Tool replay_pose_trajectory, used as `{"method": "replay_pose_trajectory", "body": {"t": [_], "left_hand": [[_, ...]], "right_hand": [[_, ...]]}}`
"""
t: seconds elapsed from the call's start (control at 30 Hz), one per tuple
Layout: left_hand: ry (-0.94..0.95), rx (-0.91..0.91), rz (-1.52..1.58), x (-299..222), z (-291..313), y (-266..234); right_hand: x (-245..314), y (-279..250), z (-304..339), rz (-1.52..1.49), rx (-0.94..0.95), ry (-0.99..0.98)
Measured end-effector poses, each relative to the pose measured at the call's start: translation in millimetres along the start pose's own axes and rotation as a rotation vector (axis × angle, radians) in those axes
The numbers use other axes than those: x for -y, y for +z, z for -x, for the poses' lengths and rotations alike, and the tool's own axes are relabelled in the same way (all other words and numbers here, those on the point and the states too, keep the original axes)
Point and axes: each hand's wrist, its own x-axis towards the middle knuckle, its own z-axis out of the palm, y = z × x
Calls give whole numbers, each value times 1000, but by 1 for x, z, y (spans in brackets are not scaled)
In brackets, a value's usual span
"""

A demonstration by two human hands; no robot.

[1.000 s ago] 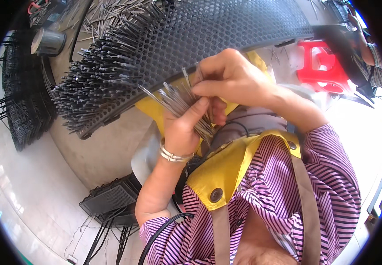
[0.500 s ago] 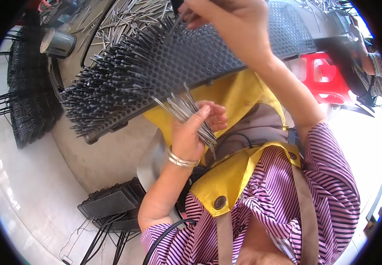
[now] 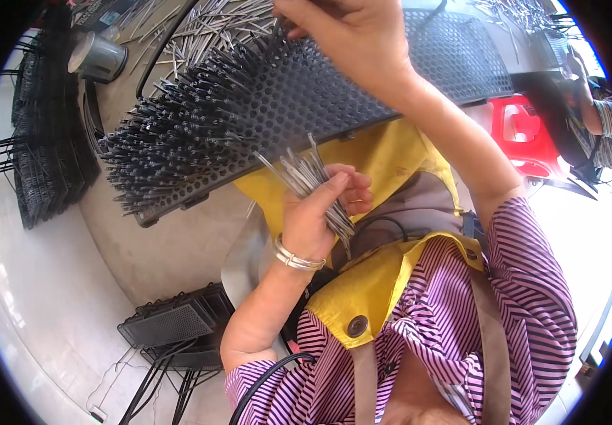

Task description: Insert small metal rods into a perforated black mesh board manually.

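Note:
My left hand [image 3: 319, 212] is closed around a bundle of thin grey metal rods [image 3: 303, 174], which fan out past the thumb and poke out below the palm. In front of it lies a black perforated tray [image 3: 363, 85], tilted, with rows of round holes. Its left part bristles with dark, thin rods [image 3: 178, 131] standing in the holes. Over the far edge of the tray reaches my right hand [image 3: 363, 39], its thumb and fingers pinched together near the standing rods. What the pinch holds is too blurred and cut off by the picture's edge to name.
Loose metal rods [image 3: 214, 35] lie heaped beyond the tray. A metal can [image 3: 98, 58] stands at far left, above stacked black wire racks [image 3: 54, 149]. A red plastic stool [image 3: 525, 138] is at right, by another person's arm [image 3: 593, 117]. More black racks [image 3: 175, 319] stand lower left.
My right hand has shifted slightly left and up along the tray's far edge. The left hand, still around its bundle, sits slightly further right in the picture; the whole view has shifted a little.

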Motion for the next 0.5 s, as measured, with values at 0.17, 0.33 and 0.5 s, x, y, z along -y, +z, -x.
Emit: {"method": "replay_pose_trajectory", "body": {"t": [0.17, 0.33, 0.5], "left_hand": [[-1, 2, -4, 0, 0, 0], [-3, 23, -23, 2, -1, -2], [1, 8, -41, 2, 0, -1]], "right_hand": [[-10, -2, 2, 91, 142, 23], [-13, 3, -4, 175, 204, -182], [-8, 3, -9, 183, 284, -193]]}}
